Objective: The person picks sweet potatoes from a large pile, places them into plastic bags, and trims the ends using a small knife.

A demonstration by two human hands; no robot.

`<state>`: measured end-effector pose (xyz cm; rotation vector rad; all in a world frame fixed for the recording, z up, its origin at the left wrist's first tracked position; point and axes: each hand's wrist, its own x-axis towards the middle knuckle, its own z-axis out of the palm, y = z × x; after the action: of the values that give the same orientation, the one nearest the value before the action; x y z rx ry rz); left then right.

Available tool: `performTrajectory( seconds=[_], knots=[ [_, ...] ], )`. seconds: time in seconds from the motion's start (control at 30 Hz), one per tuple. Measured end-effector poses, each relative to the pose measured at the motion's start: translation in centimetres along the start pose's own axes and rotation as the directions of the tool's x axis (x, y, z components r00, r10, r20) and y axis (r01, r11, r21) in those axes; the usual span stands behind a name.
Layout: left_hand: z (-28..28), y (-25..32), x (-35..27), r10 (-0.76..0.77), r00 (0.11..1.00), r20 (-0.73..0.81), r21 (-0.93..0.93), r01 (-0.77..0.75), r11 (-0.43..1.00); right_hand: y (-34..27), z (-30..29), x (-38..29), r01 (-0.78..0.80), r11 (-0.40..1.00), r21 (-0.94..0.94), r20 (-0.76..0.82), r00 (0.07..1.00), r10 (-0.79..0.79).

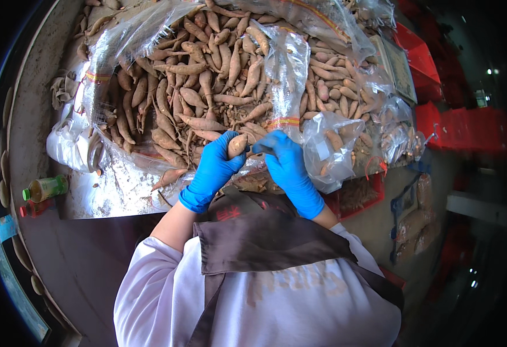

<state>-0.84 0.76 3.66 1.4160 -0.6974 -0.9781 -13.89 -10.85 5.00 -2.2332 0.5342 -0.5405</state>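
Observation:
My left hand (218,156), in a blue glove, grips a sweet potato (237,146) with one end pointing up. Close by on its right is my right hand (283,152), also blue-gloved. Its fingers are curled and dark at the tips; blur hides whether they hold anything. Beyond both hands, a large heap of sweet potatoes (205,78) lies in an opened woven plastic sack (286,73). A loose sweet potato (168,178) rests at the near left edge of the sack.
Smaller sweet potatoes (333,84) are piled on the right, behind a clear plastic bag (329,147) with a few inside. A flat scale-like device (394,69) and red crates (461,128) stand farther right. A green-capped bottle (46,189) is at the table's left.

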Motion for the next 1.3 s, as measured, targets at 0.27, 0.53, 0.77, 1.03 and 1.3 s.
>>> performTrajectory(
  seconds=[0.27, 0.53, 0.77, 1.03, 1.3],
  knots=[
    [0.0, -0.6, -0.5, 0.111, 0.992, 0.056, 0.311, -0.123, 0.943, 1.5, 1.1, 0.7, -0.058, 0.965, -0.255, 0.15, 0.984, 0.099],
    [-0.8, 1.5, -0.9, -0.269, 0.872, 0.408, -0.266, 0.396, 0.879, -1.0, 0.7, 0.8, -0.19, 0.753, 0.63, 0.074, 0.98, 0.185],
    [1.4, 0.4, -1.2, -0.242, 0.937, 0.253, -0.159, 0.287, 0.945, -2.1, 2.7, 0.6, -0.122, 0.788, 0.603, 0.002, 0.989, 0.151],
    [0.6, -0.7, -1.3, -0.325, 0.888, 0.324, -0.186, 0.397, 0.899, -2.7, 1.8, 0.2, -0.358, 0.556, 0.75, 0.289, 0.934, 0.212],
    [-0.1, 0.8, -0.9, -0.263, 0.876, 0.404, -0.297, 0.398, 0.868, -2.2, 1.9, 0.4, -0.522, 0.407, 0.75, 0.377, 0.842, 0.385]
  ],
)
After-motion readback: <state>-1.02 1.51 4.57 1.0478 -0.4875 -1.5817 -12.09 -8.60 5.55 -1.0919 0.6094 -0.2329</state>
